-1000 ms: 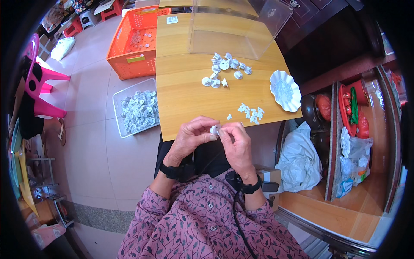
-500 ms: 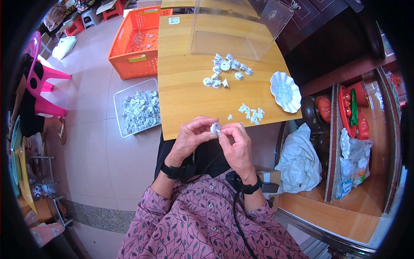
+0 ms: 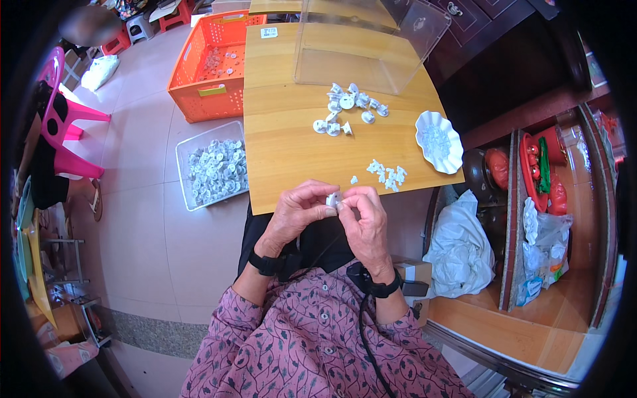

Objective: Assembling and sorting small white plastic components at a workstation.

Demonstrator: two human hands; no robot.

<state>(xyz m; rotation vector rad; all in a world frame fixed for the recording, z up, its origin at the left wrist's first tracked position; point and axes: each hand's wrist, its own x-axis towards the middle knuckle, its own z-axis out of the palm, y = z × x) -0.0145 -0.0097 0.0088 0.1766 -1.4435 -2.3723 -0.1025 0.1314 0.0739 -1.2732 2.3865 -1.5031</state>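
Observation:
Just off the table's near edge, my left hand [image 3: 289, 213] pinches a small white plastic part [image 3: 333, 198] between thumb and fingers. My right hand [image 3: 366, 222] meets it from the right, thumb and forefinger closed against the part's side. Whatever sits between those right fingertips is too small to make out. Beyond my hands, several tiny white plastic pieces [image 3: 391, 176] lie near the table's front edge, with one loose piece [image 3: 353, 180] to their left. Farther back is a scattered group of white round-based plastic parts [image 3: 346, 101].
On the wooden table [image 3: 282, 99] stand a clear plastic box [image 3: 352, 71] and a wavy white dish [image 3: 453, 161] of small translucent pieces. Left of it are a clear bin [image 3: 180, 166] full of white parts and an orange crate [image 3: 215, 103]. An open cabinet [image 3: 478, 325] flanks my right.
The white part has turned slightly between my fingers, and its outline looks lower. Both hands stay in nearly the same place. The pieces on the table have not moved.

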